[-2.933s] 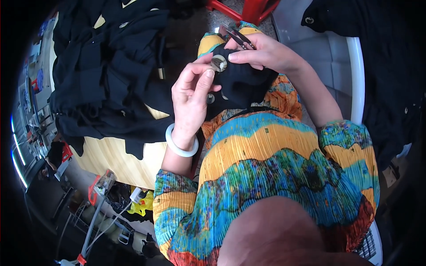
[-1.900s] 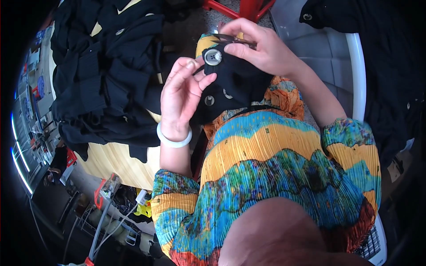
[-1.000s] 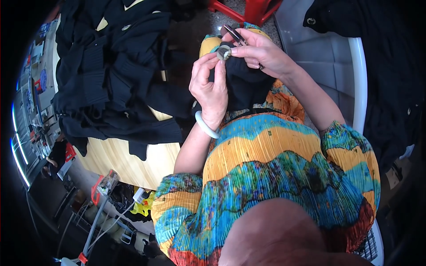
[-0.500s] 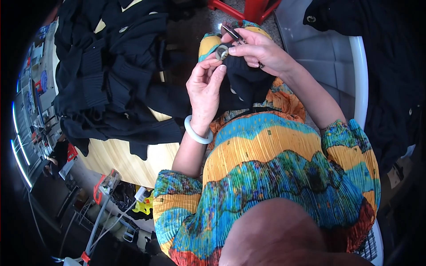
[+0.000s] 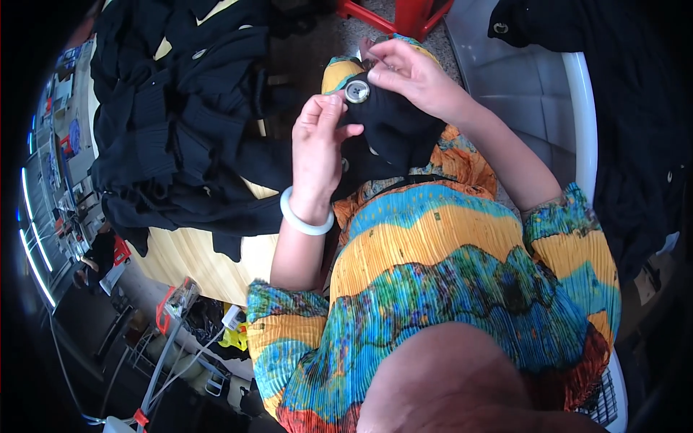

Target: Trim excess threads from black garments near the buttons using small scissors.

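Observation:
A black knit garment (image 5: pixel 404 137) lies bunched across my lap. On its upper part a large round button (image 5: pixel 356 91) faces up, with a pale rim and a dark middle. My left hand (image 5: pixel 316 137), with a white bangle on its wrist, has bent fingertips at the button's left edge, pinching the cloth there; its thumb points right. Just above and right of the button, my right hand (image 5: pixel 415 78) is closed in a pinch. Whatever sits between those fingers is too small or hidden to make out.
Several black knit garments (image 5: pixel 173 144) are heaped on a pale wooden table (image 5: pixel 195 263) at left. To the right stands a grey bin with a white rim (image 5: pixel 583 108), dark clothing hanging beside it. A red stool (image 5: pixel 422 22) is at the far side.
The dark snips that showed in my right hand are out of sight now. My left hand has shifted slightly left and nearer, and the button has turned its face up.

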A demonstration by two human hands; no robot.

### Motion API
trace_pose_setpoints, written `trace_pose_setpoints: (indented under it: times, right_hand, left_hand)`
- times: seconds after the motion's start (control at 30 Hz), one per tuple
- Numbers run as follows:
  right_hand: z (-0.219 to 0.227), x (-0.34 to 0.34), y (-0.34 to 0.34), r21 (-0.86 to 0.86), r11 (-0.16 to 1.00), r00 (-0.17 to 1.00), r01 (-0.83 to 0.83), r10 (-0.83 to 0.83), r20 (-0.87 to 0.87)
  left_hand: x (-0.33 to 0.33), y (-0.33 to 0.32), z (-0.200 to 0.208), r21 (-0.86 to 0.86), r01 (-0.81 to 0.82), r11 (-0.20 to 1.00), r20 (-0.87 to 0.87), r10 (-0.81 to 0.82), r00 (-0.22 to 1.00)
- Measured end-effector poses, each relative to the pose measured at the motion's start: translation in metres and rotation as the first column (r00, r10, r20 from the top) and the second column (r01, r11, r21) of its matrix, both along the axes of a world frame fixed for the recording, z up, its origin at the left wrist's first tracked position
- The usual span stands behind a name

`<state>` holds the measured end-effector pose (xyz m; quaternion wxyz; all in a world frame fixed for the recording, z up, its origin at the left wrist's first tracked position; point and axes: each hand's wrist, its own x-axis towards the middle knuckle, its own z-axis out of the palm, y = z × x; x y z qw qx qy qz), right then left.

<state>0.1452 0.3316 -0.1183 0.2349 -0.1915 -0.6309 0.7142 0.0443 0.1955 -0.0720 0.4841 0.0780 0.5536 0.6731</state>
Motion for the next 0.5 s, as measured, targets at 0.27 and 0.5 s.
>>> trace_pose_setpoints:
  times: [0.27, 0.5]
  right_hand:
    - [0.06, 0.024, -0.008, 0.451, 0.876, 0.969, -0.174, 0.071, 0.236]
    - [0.055, 0.021, -0.01, -0.185, 0.923, 0.909, -0.338, 0.371, 0.191]
  left_hand:
    - [-0.012, 0.005, 0.009, 0.051, -0.082, 0.995, 0.236, 0.068, 0.969]
    - [-0.005, 0.006, 0.003, 0.154, -0.058, 0.986, 0.179, 0.03, 0.983]
